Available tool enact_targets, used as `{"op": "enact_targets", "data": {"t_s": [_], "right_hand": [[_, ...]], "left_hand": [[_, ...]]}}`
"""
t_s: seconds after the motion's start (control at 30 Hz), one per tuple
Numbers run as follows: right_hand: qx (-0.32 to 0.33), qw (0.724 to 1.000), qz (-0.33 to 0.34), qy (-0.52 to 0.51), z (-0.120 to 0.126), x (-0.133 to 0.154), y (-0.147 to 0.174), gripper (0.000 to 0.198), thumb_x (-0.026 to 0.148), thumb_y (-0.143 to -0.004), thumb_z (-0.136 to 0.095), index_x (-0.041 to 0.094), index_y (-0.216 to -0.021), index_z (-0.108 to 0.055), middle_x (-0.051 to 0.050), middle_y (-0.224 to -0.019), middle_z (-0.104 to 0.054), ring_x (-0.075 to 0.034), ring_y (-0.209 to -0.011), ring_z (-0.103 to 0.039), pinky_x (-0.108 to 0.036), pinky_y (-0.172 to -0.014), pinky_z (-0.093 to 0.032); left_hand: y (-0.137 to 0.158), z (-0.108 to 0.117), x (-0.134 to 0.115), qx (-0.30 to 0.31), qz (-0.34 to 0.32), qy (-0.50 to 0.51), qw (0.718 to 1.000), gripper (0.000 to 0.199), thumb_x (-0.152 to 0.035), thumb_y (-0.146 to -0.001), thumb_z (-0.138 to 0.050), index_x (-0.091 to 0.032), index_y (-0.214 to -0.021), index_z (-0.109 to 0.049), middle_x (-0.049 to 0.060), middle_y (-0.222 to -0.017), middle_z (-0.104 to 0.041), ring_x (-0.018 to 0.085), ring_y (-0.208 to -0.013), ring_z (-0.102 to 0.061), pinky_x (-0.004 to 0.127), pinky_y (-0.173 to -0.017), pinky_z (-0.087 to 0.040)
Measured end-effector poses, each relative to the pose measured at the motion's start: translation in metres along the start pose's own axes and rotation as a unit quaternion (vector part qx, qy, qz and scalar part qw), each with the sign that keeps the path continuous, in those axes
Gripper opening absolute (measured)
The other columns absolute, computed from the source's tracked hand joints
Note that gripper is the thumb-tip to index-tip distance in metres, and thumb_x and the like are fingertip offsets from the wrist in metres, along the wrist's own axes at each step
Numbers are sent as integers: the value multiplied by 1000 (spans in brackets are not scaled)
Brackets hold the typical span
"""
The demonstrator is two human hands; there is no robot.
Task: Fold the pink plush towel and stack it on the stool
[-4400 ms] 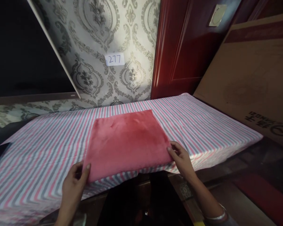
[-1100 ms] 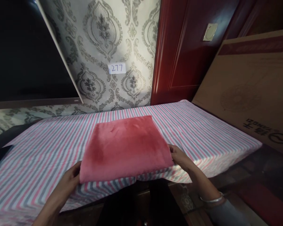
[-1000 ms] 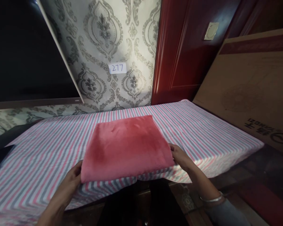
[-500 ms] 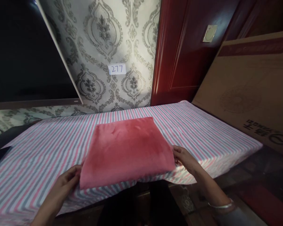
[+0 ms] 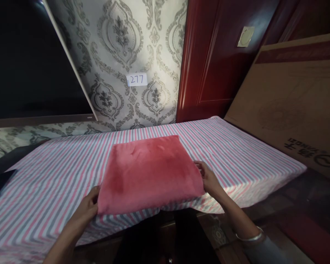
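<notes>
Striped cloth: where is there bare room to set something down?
Bare: right of the pink fabric, towards the cardboard box; left, towards the dark item. Crowded: the front, where left hand and right hand flank the fabric.

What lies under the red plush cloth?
The striped sheet shows around the red plush cloth and below its front edge; what lies directly underneath is covered from view.

Dim edges — patterned wall [image 5: 137, 47] lit brighter — soft glare on red door [image 5: 218, 58].

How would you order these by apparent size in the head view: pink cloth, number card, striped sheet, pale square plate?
1. Striped sheet
2. Pink cloth
3. Number card and pale square plate: too alike to rank
</notes>
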State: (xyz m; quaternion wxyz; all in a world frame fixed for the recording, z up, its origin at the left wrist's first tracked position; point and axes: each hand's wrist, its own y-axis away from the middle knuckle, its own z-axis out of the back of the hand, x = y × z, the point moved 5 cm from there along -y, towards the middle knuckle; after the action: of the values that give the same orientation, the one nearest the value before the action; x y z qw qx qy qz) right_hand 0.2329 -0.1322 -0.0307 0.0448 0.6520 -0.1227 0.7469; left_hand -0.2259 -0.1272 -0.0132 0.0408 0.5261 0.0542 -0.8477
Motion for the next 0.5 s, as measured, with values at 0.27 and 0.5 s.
{"op": "enact_targets", "data": {"t_s": [0.27, 0.5], "right_hand": [[72, 994, -79, -7, -3, -9, 13, 35, 57, -70, -66, 23, -69, -56, 6, -53, -43, -10, -45, -37, -23, -43, -27], [61, 997, -51, -12, -1, 8, 12, 46, 66, -75, -65, 21, -71, -61, 3, -60, -48, -12, -55, -45, -23, -48, -32]], "left_hand": [[14, 3, -1, -5, 118, 153, 981, 40, -45, -45, -85, -19, -71, -69, 1, -58, -67, 19, -54, -60, 24, -45, -45], [16, 3, -16, 18, 86, 118, 989, 41, -46, -44, -86, -23, -74, -70, 1, -65, -72, 25, -72, -69, 29, -64, -56]]}}
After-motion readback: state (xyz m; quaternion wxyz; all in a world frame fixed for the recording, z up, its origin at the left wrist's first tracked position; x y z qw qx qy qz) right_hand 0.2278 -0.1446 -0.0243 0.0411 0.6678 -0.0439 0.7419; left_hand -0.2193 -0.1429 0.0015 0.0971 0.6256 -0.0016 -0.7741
